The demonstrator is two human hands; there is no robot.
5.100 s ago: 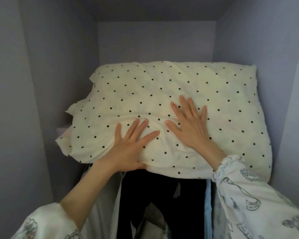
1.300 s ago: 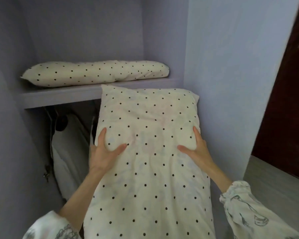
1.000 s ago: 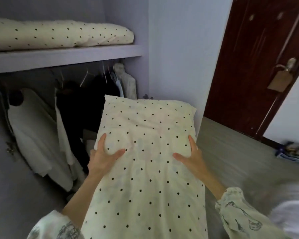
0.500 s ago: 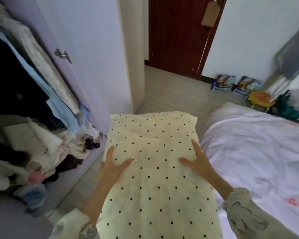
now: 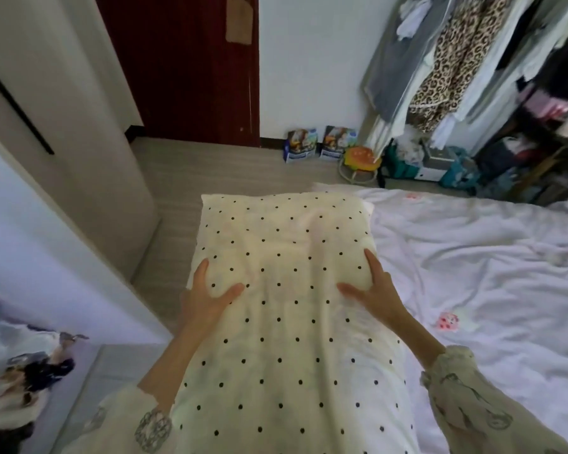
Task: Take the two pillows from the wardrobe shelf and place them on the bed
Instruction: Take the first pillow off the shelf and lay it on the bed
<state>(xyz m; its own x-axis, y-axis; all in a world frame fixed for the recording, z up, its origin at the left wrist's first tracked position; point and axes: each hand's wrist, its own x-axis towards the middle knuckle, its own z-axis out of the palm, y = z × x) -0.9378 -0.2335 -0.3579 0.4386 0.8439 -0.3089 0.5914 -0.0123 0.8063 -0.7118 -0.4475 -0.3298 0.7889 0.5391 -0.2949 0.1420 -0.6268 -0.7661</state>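
"What are the fingers (image 5: 373, 263) doing?"

"They curl round the spotty pillow (image 5: 286, 309). The left hand (image 5: 207, 298) holds one side, the right hand (image 5: 376, 294) the other."

"Where is the pillow?"

"Up in the air, at the edge of the white bed (image 5: 492, 273). Before, the wardrobe was in front. Now the door (image 5: 184, 67) and a clothes rack (image 5: 479, 70) show."

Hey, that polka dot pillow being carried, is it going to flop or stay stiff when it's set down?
Likely soft: the polka dot pillow dents under the left hand and right hand. Probably light, since both grip only its sides. It should settle limp on the bed, not roll.
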